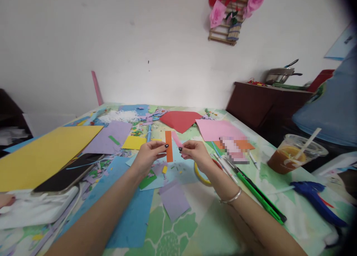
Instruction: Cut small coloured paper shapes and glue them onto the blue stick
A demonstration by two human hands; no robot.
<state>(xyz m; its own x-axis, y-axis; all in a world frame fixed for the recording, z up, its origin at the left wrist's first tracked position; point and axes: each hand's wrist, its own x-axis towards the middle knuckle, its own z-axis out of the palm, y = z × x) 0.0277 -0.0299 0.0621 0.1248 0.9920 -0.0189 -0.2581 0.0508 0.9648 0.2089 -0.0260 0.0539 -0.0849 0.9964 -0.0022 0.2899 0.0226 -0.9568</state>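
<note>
Between thumb and fingers, my left hand (148,155) pinches an orange paper strip (169,146), held upright above the table. My right hand (195,154) is closed on a pink paper strip (176,140) that leans up and to the left; its lower end is partly hidden by the fingers. The two strips are close together at the top. Below them lie a light blue sheet (147,184) with small scraps, a tiny yellow paper piece (164,169) and a purple paper square (174,200). A yellow tape roll (201,176) sits partly behind my right wrist.
On the right are a green utility knife (259,196), a blue glue gun (318,202) and a cup of brown drink (287,157). A phone (68,174), a yellow sheet (47,152) and paper scraps lie left. A red paper piece (181,120) lies toward the wall.
</note>
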